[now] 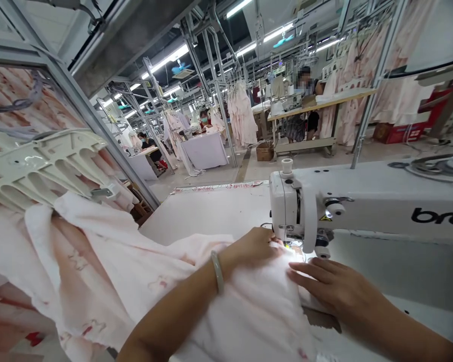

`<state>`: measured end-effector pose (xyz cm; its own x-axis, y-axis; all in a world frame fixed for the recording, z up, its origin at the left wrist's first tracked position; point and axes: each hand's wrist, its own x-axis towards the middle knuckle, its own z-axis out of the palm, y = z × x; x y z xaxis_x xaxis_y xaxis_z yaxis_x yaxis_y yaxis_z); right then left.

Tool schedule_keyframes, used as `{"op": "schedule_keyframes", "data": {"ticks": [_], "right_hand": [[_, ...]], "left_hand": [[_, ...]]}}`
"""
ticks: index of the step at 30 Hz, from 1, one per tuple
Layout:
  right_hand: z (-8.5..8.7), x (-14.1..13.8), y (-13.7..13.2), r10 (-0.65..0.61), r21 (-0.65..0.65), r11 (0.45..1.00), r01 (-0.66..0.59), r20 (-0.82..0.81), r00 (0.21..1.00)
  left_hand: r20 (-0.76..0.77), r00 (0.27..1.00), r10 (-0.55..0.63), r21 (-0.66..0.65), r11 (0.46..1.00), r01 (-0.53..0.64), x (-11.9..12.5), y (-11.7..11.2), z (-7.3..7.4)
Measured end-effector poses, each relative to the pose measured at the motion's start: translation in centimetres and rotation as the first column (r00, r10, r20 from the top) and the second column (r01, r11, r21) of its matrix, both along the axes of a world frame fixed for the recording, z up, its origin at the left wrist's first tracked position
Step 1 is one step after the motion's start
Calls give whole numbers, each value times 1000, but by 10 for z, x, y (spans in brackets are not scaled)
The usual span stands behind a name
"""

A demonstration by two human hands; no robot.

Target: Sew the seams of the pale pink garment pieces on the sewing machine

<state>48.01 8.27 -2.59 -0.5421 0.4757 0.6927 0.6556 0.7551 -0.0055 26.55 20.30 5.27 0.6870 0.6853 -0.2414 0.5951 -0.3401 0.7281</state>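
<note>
A pale pink printed fabric [143, 276] lies across the white sewing table and drapes off to the left. My left hand [251, 247] rests on the fabric right beside the needle area of the white sewing machine [362, 203]; its fingers are hidden behind the hand. A pale bangle sits on that wrist. My right hand [330, 284] lies flat on the fabric in front of the machine head, fingers stretched out toward the needle. A small lamp lights the cloth under the presser foot.
The white table [211, 211] stretches back behind the machine. A cream plastic hanger frame [41, 163] and metal rack stand at left. Other people sit at sewing stations in the background among hanging pink garments [241, 113] and a cardboard box [265, 151] on the floor.
</note>
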Motion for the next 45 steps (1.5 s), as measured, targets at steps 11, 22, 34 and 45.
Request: {"op": "schedule_keyframes", "data": {"ticks": [11,22,34,45], "right_hand": [[18,-15,-8,83,-160,984,-77,30,996],[3,-8,-12,54,68,996,-55,12,998],[18,-11,-6,59,-15,998,-58,54,997],[19,-9,-10,45,-136,990,-44,7,999]], "left_hand": [[-51,998,-47,60,997,50,-7,-11,-20],[-172,984,-47,105,992,65,-11,-25,-16],[-247,968,-32,185,980,80,-2,-32,-15],[-133,991,-21,194,980,46,-6,-28,-18]]}}
